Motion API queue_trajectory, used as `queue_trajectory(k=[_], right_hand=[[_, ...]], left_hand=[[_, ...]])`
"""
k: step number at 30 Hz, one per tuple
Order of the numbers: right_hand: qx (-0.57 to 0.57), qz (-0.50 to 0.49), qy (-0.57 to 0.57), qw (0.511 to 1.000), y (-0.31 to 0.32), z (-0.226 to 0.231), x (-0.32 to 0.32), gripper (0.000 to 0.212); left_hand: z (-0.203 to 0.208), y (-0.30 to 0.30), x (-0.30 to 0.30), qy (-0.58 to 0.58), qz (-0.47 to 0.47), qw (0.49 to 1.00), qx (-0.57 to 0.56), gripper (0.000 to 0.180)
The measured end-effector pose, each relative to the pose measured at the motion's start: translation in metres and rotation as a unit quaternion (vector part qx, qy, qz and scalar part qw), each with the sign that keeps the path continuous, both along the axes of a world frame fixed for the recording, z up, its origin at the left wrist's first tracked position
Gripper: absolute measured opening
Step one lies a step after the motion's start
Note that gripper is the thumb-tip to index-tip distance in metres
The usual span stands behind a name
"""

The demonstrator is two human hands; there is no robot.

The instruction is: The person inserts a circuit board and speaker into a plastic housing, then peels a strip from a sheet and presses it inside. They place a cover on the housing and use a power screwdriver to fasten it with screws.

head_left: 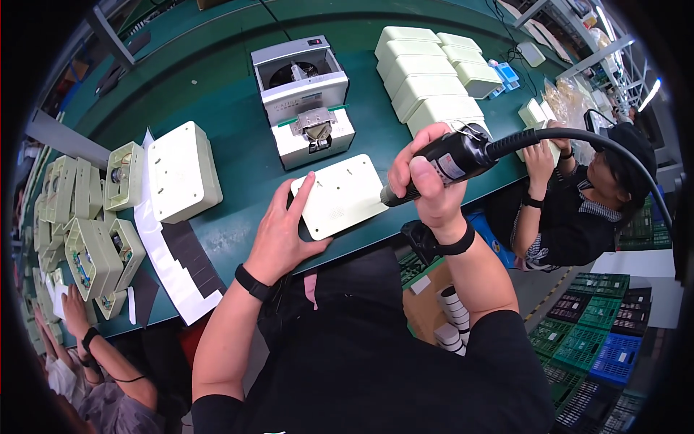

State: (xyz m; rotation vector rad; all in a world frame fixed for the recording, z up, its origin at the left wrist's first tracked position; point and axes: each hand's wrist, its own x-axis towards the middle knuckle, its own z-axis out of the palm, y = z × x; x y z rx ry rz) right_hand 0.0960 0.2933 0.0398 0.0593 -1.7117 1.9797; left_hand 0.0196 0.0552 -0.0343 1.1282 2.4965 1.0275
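Cream box (338, 202) lies on the green table (242, 184) in front of the person, with its flat face upward, and this face shows several small holes. The left hand (278, 231) is spread wide at the left end of it, with the index finger on the far left corner and the thumb along the near edge. The right hand (434, 184) closes firmly around a black electric screwdriver (452, 160), from which a thick cable (571, 133) goes away to the right. The screwdriver's tip is at the right end of the box (whether it touches the surface, I cannot tell). Behind the box stands a grey machine (303, 98), and to the right of this machine are rows of similar cream boxes (430, 83). On the left side, a larger cream box (181, 173) stands near a white sheet (189, 300), and farther left are opened housings (94, 253) with parts inside. One co-worker (578, 202) sits at the right, handling pale pieces; another co-worker's hand (74, 312) is at the lower left.
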Motion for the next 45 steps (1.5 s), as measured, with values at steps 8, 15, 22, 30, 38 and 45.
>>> queue_trajectory(k=[8,15,22,30,38,45], right_hand=[[0.005,0.008,-0.008,1.000,0.001,0.002,-0.001,0.031],[0.035,0.040,0.006,0.999,-0.001,0.003,-0.004,0.034],[-0.052,0.034,0.042,0.997,0.026,0.080,-0.017,0.031],[-0.121,-0.061,0.053,0.989,0.035,0.082,0.020,0.034],[-0.181,-0.074,0.052,0.979,0.040,0.041,0.067,0.028],[-0.176,-0.158,0.032,0.971,0.037,0.016,0.123,0.031]], left_hand=[[0.001,0.001,-0.001,0.001,0.004,1.000,0.004,0.111],[-0.001,-0.002,0.000,0.004,0.001,1.000,0.010,0.111],[0.027,-0.019,-0.025,-0.070,-0.051,0.996,-0.028,0.097],[0.033,-0.018,-0.039,-0.074,0.033,0.996,0.041,0.076],[0.015,-0.013,-0.026,-0.062,0.038,0.990,0.123,0.071],[0.005,0.067,-0.006,-0.046,-0.069,0.988,0.133,0.071]])
